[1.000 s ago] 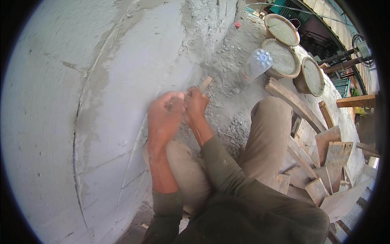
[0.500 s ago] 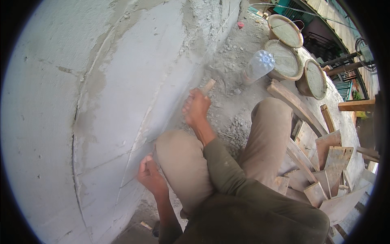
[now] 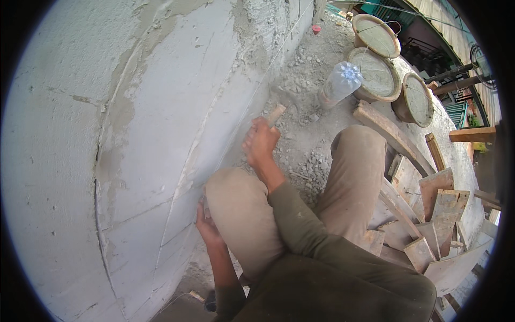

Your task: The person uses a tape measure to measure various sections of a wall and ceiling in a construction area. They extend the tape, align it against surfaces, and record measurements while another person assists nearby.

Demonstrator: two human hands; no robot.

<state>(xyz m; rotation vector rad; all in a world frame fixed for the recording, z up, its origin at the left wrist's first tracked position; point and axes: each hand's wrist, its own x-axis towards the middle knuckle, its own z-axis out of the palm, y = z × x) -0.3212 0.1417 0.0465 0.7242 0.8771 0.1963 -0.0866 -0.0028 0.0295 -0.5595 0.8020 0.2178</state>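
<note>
My right hand (image 3: 261, 140) is closed around a wooden handle (image 3: 277, 114), low beside the pale wall (image 3: 155, 139). The handle's end points away toward the rubble, and a blurred dark shape lies just beyond it; I cannot tell the tool's kind. Down by the wall's foot, my left hand (image 3: 209, 228) is at the outer side of my left knee (image 3: 236, 201). Its fingers are curled, partly hidden by the knee, and what they hold, if anything, cannot be made out. A thin string (image 3: 276, 56) runs along the wall.
Rubble and dust (image 3: 308, 161) cover the ground between wall and knees. Ahead to the right lies a clear plastic bottle (image 3: 339, 86) beside several buckets (image 3: 375, 75) of grey material. A long timber (image 3: 394, 137) and a heap of boards (image 3: 429, 214) lie to my right.
My left hand has shifted slightly right and in behind the left knee, so its fingers show less. My right hand and the handle have hardly moved.
</note>
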